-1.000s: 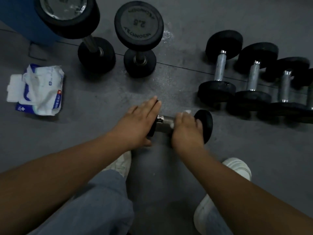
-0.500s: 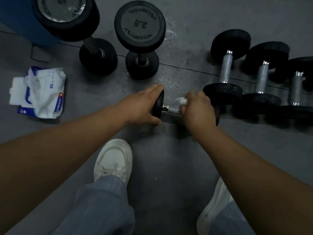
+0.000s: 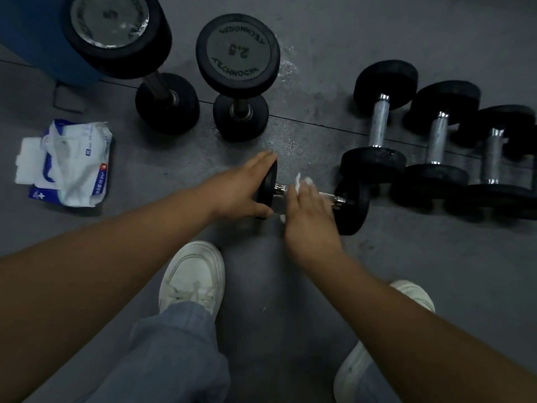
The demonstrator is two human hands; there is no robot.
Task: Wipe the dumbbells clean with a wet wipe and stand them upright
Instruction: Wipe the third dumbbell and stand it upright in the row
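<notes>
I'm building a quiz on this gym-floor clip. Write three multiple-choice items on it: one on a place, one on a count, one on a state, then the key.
1. Where is the wipe pack? A. On the floor, left of the left hand. B. On a shelf. C. On a chair.
2. How many dumbbells stand upright? A. None. B. Two. C. Six.
3. How is the dumbbell at the hands? A. Upright. B. Lying on its side. C. Hung on a rack.
1 A: the pack lies on the floor at far left.
2 B: the large dumbbell and the 2.5 dumbbell stand on end.
3 B: its handle runs level under the right hand and wet wipe.
</notes>
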